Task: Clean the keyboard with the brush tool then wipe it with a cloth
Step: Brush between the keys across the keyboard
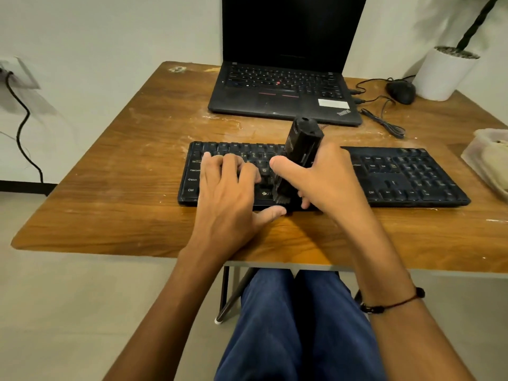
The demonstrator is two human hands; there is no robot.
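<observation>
**Brush on the keys, one hand steadying**

A wooden table (pixel 110 174) with a worn, scuffed top fills most of the view. At its far edge stands an open black laptop (pixel 286 86), screen dark. To the right of it are a white pot (pixel 442 75) with a plant stem, a black mouse (pixel 402 91) just beside the pot, and a loose cable (pixel 384 123) running toward the laptop. A pale container (pixel 489 160) sits at the right edge of the table.

The keyboard (pixel 406 174) lies flat near the front edge, long side facing the person, black with pale lettering on the left-hand keys and a number pad at the right end. Both hands are over its left half and middle.

The left hand (pixel 231 193) lies flat on the left keys, fingers straight and spread, thumb reaching along the front edge of the keyboard toward the brush.

The right hand (pixel 324 182) grips the brush (pixel 298 155), fingers wrapped round its far side and thumb pressed on the near side. The brush is black, blocky and glossy, standing nearly upright with its top tilted away from the person. Its lower end, blurred, meets the bottom rows in the middle of the keyboard, just right of the left thumb tip.

A thin cord bracelet (pixel 393 303) circles the right wrist.
</observation>
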